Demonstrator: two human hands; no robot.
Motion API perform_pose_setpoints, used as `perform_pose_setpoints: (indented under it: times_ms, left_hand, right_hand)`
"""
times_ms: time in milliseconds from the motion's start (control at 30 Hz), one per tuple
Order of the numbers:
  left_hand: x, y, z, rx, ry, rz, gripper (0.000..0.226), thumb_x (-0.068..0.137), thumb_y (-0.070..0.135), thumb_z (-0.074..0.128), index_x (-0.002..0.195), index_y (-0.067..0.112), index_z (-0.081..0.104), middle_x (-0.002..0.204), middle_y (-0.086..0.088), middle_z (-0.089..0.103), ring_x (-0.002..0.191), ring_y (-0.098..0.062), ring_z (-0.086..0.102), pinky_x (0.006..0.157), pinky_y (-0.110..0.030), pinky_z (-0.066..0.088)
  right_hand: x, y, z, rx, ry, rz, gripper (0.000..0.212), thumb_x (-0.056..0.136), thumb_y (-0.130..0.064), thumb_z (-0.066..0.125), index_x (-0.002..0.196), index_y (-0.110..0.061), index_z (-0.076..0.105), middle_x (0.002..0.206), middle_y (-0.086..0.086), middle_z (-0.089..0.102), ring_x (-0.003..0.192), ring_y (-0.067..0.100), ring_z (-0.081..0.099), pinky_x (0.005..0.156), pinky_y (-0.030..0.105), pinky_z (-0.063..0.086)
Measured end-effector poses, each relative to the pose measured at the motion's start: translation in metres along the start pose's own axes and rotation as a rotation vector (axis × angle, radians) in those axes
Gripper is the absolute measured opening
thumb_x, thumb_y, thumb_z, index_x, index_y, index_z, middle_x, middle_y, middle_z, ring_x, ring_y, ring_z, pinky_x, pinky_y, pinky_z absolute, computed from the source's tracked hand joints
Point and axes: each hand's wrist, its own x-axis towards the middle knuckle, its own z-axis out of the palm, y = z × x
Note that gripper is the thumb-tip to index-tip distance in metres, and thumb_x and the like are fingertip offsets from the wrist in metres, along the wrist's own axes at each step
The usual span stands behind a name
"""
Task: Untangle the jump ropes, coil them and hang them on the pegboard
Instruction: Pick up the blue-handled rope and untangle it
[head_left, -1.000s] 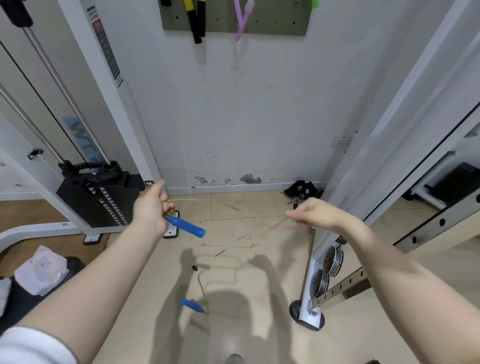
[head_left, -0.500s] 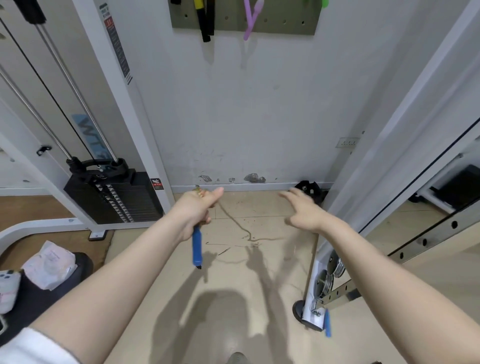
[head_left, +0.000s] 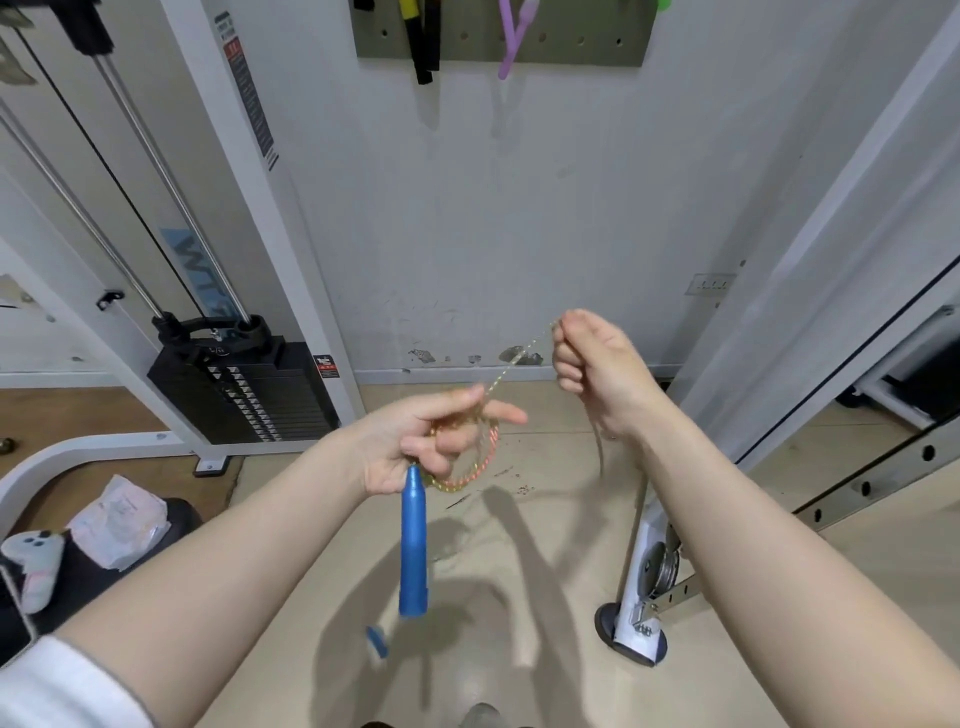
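Where the white wall meets the beige floor, a weight machine with a black stack stands to the left and a white rack with small plates to the right. High on the wall is a grey-green pegboard; a black and yellow rope and a purple rope hang from it, tops cut off by the frame edge.

Both bare forearms reach forward over the floor. Left hand: fingers curled closed around a loop of thin, glittery yellow-orange rope, thumb and forefinger stretched forward; one blue handle hangs straight down from under the palm. The loop droops just beneath the fingers.

Right hand: higher and nearer the wall, closed in a loose fist, thumb and forefinger pinched on the same rope. A taut stretch runs diagonally between the two hands. A blurred length trails down from under the right wrist.

A second blue handle shows low, below the first, blurred; whether it touches the floor cannot be told.
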Motion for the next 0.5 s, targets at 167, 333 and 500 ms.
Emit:
perform_pose_setpoints:
  times_ms: [167,333,500]
  left_hand:
    - [0.007,0.001,0.020,0.038,-0.222,0.132,0.046,0.081,0.029,0.067,0.119,0.004,0.062,0.049,0.005,0.053,0.024,0.000,0.031,0.032,-0.009,0.036]
    - [0.010,0.027,-0.008,-0.187,0.503,0.524,0.031,0.096,0.019,0.044,0.126,0.014,0.038,0.084,-0.012,0.072,0.047,-0.012,0.063,0.056,-0.029,0.059]
    - [0.001,0.022,-0.052,0.261,0.832,0.415,0.049,0.101,0.024,0.036,0.147,0.016,0.019,0.110,-0.006,0.064,0.061,-0.013,0.070,0.055,-0.025,0.054]
  right_hand:
    - [0.000,0.031,0.016,-0.607,-0.095,0.011,0.030,0.096,-0.021,0.049,0.071,-0.006,0.055,0.057,0.003,0.044,0.045,0.008,0.035,0.043,0.022,0.027]
    - [-0.024,0.047,0.016,-0.732,-0.402,0.355,0.023,0.098,-0.024,0.046,0.083,-0.009,0.054,0.052,0.005,0.048,0.033,0.008,0.042,0.036,0.020,0.035]
    - [-0.038,0.002,0.035,-0.681,-0.760,0.310,0.015,0.094,-0.006,0.051,0.101,-0.017,0.059,0.049,-0.006,0.056,0.031,0.004,0.038,0.035,0.017,0.029]
